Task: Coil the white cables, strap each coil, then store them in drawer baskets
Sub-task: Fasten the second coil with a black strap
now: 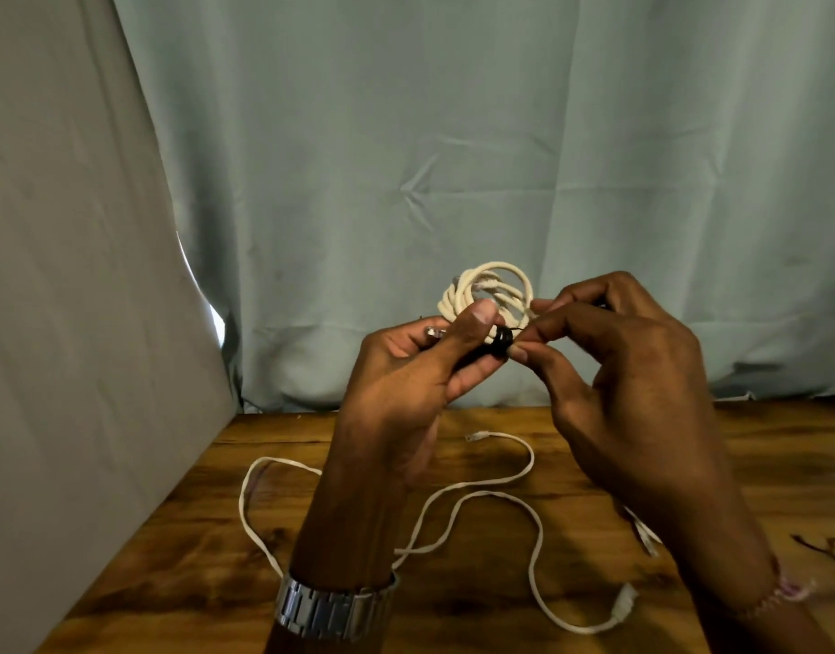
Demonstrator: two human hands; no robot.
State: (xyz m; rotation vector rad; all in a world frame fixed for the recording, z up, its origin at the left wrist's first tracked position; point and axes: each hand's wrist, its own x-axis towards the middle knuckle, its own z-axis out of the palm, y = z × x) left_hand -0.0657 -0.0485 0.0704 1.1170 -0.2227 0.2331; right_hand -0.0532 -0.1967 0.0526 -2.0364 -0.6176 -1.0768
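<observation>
One coil (493, 295) of white braided cable is held up above the table (476, 601), with a black strap (500, 344) wrapped round its lower side. The left hand (420, 370) grips the bundle just left of the strap, thumb pressed over the turns, and a cable plug pokes out behind that thumb. The right hand (613, 365) pinches the strap's free end just right of the strap, fingers narrow and curled on it. The main risk, as I judge it, is the strap slipping before it is cinched: if the right fingers lose that thin tail, the wrap could loosen and the turns above the strap could spring apart. A slack left thumb would allow the same, letting loops slide out of line so the strap closes on only some of them. Pulling too hard could instead kink the cable. Below the strap, a second white cable (528, 526) lies loose and uncoiled on the table, and no drawer baskets are in view.
</observation>
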